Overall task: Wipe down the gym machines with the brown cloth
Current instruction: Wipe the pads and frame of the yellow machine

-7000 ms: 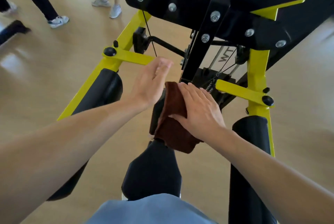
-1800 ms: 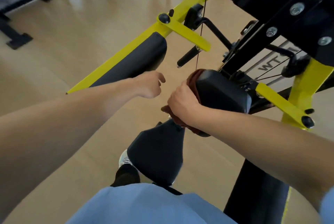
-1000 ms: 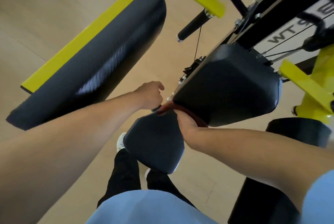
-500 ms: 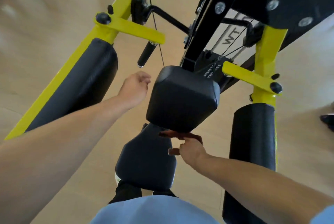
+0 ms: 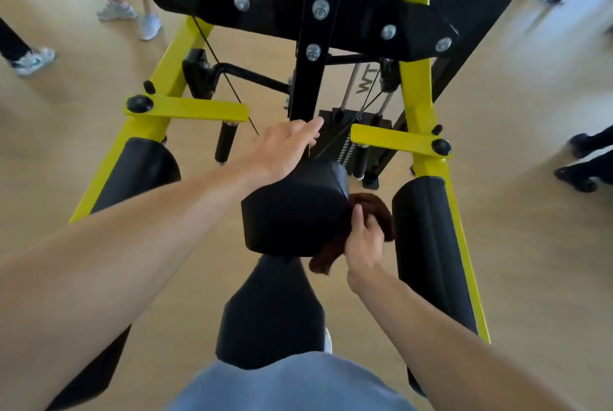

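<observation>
A black-and-yellow gym machine [image 5: 418, 98] fills the head view. Its square black chest pad [image 5: 292, 208] sits at the centre, above a black seat [image 5: 272, 311]. My right hand [image 5: 363, 238] grips the bunched brown cloth [image 5: 374, 213] against the pad's right side. A lower end of the cloth hangs under the pad's right corner. My left hand [image 5: 285, 148] rests on the pad's top back edge, fingers straight and pointing at the black upright post.
Two long black arm pads [image 5: 428, 244] on yellow frame bars flank the seat left [image 5: 139, 171] and right. A weight stack [image 5: 355, 142] stands behind the post. People's feet [image 5: 33, 60] stand on the wooden floor at the upper left and at the right edge [image 5: 583, 158].
My right hand has brought the cloth from under the pad's front edge up to its right side. My left hand has moved from beside the pad onto its top back edge.
</observation>
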The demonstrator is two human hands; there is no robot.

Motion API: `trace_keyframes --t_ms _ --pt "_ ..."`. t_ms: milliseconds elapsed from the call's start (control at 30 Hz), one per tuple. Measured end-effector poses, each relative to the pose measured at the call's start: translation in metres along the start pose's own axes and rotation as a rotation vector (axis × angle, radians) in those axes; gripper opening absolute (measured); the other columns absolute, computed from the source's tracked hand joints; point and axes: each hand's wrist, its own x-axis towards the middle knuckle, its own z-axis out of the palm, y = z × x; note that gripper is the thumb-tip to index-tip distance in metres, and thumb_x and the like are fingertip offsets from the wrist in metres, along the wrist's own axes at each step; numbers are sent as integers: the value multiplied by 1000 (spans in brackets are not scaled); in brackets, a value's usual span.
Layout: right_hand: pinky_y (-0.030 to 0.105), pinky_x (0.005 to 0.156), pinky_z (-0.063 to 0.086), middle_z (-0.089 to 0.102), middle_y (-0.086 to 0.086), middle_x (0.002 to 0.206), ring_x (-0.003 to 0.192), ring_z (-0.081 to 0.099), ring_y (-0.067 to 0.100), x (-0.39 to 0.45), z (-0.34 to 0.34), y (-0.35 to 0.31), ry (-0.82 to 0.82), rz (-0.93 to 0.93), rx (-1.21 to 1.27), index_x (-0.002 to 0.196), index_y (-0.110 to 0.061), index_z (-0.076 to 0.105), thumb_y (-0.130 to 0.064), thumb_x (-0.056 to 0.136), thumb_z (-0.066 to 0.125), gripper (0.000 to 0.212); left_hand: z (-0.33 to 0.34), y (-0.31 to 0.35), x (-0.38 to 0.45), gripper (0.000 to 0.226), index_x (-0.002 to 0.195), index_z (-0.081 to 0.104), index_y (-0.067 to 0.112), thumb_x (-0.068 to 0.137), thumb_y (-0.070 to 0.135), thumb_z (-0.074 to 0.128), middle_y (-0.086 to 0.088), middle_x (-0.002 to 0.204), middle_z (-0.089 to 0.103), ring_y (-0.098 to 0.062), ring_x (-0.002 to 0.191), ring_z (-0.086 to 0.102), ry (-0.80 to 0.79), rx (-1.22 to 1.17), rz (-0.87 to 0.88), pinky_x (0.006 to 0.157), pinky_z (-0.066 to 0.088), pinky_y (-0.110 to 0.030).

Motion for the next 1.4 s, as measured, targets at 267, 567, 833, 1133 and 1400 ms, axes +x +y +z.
trace_keyframes --t_ms 267,567,833,1133,1400 --pt "32 91 53 64 -36 97 97 63 1 -61 5 -49 -4 -482 -66 99 -48 65 -47 100 57 8 -15 0 -3 58 122 67 15 105 51 25 1 116 72 -14 119 59 -8 -364 -24 106 35 -33" --pt "44 116 28 72 -8 124 134 52 24 -45 84 -59 -187 -1441 -1012 104 -28 75 -39 92 67 18 -63 -58 -9 51 94 68 17 99 60 40 -8 98 67 -19 78 63 -1 -790 -284 78 49 -34" --pt "51 126 9 48 -1 157 154 24 34 -19 65 -57 -439 -1901 -1486 127 -26 68 -20 96 57 34 -44 -76 -33 33 99 69 35 101 49 40 1 105 70 -19 97 64 -125 -432 -353 78 50 -40" --pt "43 127 -3 40 1 162 158 14 27 -10 57 -39 -654 -2065 -1884 126 -22 63 -15 105 34 37 -5 -117 -61 33 97 66 23 100 47 43 -9 109 69 -29 99 64 23 -532 -572 95 51 -50" --pt "36 128 2 48 -4 157 156 20 19 0 30 -7 -760 -1816 -1824 129 -24 64 -16 102 32 43 33 -147 -65 26 119 59 7 104 16 39 -17 119 64 -35 106 62 35 -463 -665 80 55 -50"
